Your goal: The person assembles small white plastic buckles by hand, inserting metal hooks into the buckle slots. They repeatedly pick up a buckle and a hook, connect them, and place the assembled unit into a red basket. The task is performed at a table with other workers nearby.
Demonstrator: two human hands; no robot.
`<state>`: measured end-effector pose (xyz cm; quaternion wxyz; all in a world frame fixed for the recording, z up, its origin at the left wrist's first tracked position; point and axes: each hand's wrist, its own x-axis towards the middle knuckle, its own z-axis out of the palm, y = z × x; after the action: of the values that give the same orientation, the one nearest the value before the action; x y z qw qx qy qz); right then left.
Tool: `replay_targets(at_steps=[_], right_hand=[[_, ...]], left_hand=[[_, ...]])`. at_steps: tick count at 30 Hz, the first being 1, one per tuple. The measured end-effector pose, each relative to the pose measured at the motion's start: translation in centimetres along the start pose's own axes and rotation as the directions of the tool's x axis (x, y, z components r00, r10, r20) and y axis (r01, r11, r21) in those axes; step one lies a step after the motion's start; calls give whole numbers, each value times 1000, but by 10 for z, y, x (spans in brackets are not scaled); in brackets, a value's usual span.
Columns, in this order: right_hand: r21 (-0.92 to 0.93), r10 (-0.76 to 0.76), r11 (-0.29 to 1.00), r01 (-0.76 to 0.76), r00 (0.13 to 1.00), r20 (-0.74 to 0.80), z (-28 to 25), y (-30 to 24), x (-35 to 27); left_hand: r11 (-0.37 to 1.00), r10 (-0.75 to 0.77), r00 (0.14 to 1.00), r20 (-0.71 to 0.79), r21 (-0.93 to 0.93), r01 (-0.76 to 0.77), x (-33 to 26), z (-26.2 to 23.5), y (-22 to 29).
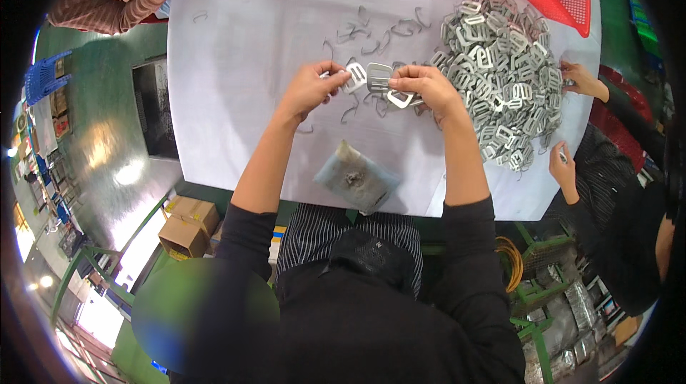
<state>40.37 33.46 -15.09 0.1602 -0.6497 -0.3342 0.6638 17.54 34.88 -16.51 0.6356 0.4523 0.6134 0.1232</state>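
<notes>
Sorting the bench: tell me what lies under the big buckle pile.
The buckle pile rests on the white sheet, with loose wire clips beside it. What lies beneath the heap's middle is covered.

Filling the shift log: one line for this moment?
left hand: holds metal buckle | right hand: holds buckles | buckle pile: right | grey pad: near edge

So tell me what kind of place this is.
Probably a small factory assembly bench: a heap of metal buckles on a white-covered table, loose wire clips, and other people's hands working alongside.
</notes>
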Motion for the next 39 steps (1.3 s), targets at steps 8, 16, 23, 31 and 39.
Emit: replay_targets(at_steps=[8, 16, 23, 31, 39], right_hand=[[-135, -79, 990, 43, 960, -269, -49, -19, -14], [-505, -531, 827, 248, 638, -557, -216, -189, -6], [-974, -971, 224, -43, 79, -226, -207, -170, 72], [455, -251, 887, 72, 905, 345, 2, -31, 3], [351, -266, 898, 267, 963, -52, 51, -11, -36]], left_hand=[[988, -149, 985, 88, -25, 152, 16, 1, 19], [967, -250, 964, 89, 60, 246, 32, -8, 37], [928, -248, 945, 213, -228, 295, 21, -6, 36], [819, -107, 929, 353, -498, 284, -11, -10, 43], [919, -125, 969, 214, -344, 195, -34, -33, 27]])
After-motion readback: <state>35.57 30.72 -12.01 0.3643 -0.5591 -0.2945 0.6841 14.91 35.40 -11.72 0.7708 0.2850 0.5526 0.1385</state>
